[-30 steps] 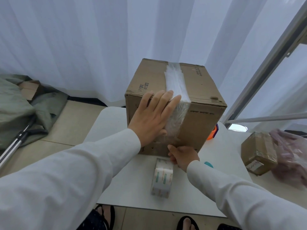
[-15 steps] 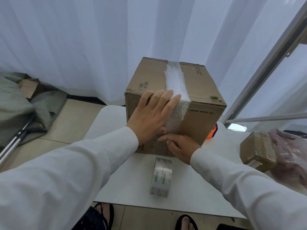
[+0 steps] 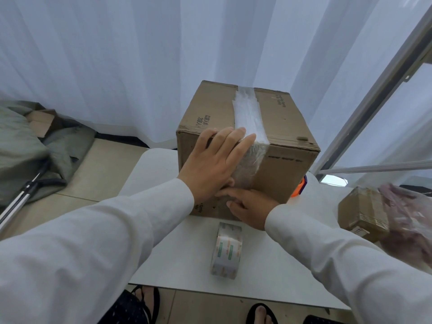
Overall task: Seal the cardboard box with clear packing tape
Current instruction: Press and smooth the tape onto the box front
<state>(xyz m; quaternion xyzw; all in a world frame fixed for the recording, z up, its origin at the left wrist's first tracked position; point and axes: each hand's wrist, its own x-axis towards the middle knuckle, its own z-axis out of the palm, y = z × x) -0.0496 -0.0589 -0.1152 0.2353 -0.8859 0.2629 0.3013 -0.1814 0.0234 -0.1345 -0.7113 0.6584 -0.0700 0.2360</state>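
A brown cardboard box (image 3: 282,169) stands on a low white table (image 3: 187,258). A strip of clear tape (image 3: 249,116) runs along the middle seam of its top and down the near face. My left hand (image 3: 214,163) lies flat against the near face, fingers spread and reaching the top edge beside the tape. My right hand (image 3: 249,206) presses its fingers on the lower end of the tape, just below the left hand. A roll of clear packing tape (image 3: 226,250) stands on edge on the table in front of the box.
An orange object (image 3: 298,189) pokes out from behind the box's right side. A smaller taped carton (image 3: 361,212) and a pinkish plastic bag (image 3: 411,220) sit at the right. White curtains hang behind. Grey fabric and a metal pole (image 3: 21,199) lie on the floor at left.
My right hand has slid up the box's near face from the bottom edge to just under my left hand. The left hand has stayed flat in place.
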